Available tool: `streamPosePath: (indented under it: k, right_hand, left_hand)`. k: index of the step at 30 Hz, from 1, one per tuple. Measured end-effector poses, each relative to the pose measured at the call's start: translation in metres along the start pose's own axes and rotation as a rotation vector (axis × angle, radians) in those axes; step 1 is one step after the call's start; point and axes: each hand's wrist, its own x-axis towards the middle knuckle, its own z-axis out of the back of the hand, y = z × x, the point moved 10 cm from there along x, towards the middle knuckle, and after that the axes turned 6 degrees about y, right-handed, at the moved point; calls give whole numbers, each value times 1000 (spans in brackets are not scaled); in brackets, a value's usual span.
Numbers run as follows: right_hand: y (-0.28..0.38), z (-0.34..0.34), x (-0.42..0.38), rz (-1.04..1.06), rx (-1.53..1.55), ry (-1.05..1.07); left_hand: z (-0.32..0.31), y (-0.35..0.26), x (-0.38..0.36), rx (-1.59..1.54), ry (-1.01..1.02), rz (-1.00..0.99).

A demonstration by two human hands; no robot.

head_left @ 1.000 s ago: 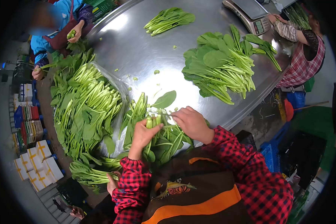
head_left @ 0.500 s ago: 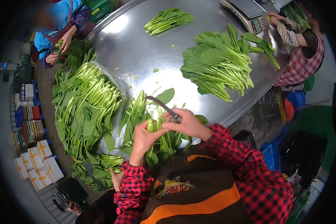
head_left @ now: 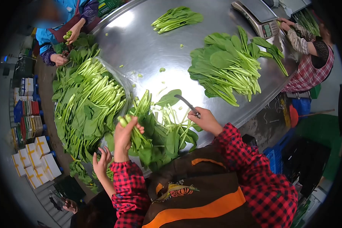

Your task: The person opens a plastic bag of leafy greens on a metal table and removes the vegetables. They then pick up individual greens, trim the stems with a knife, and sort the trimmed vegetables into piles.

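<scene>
My left hand (head_left: 123, 137) is closed round a small bunch of leafy greens (head_left: 142, 146), its pale cut stem ends poking out above my fingers and its leaves hanging to the right. My right hand (head_left: 205, 122) grips the handle of a small curved knife (head_left: 186, 102), the dark blade pointing up and left, apart from the greens. Between and below my hands lie loose leaves and cut stalks (head_left: 173, 121) on the metal table. Just left of my left hand is a big heap of long-stemmed greens (head_left: 91, 95) on clear plastic.
The steel table (head_left: 148, 53) holds a large pile of greens (head_left: 228, 64), a smaller bunch (head_left: 176, 19) and a scale (head_left: 256, 19). A co-worker's hand (head_left: 102, 162) reaches in beside my left sleeve. Other people stand at the far left and right. White boxes (head_left: 38, 161) are stacked at left.
My left hand has moved left with the bunch, away from the knife. My right hand has shifted right with the knife. The co-worker's hand beside my left sleeve has risen off the lower greens.
</scene>
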Motion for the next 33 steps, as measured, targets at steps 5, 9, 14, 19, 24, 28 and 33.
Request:
streamPosePath:
  k: [5,9,14,19,24,28,33]
  right_hand:
    - [-6,-5,5,3,32,-9]
    - [1,-4,13,1,10,1]
    - [9,1,22,-9,-18,-26]
    - [9,-7,29,-6,-27,-2]
    - [14,-18,32,24,-29,20]
    - [12,-20,32,13,-36,29]
    - [24,-12,32,70,-37,-18]
  left_hand:
    - [23,24,88,903,-241,-90]
    - [12,19,124,1165,-365,-128]
    - [18,32,146,1191,-310,-125]
    - [26,46,152,1133,-219,-49]
    - [15,32,150,1233,-267,-45]
    - [-19,18,150,1376,-153,-73]
    - [-25,20,145,1349,-166,-63]
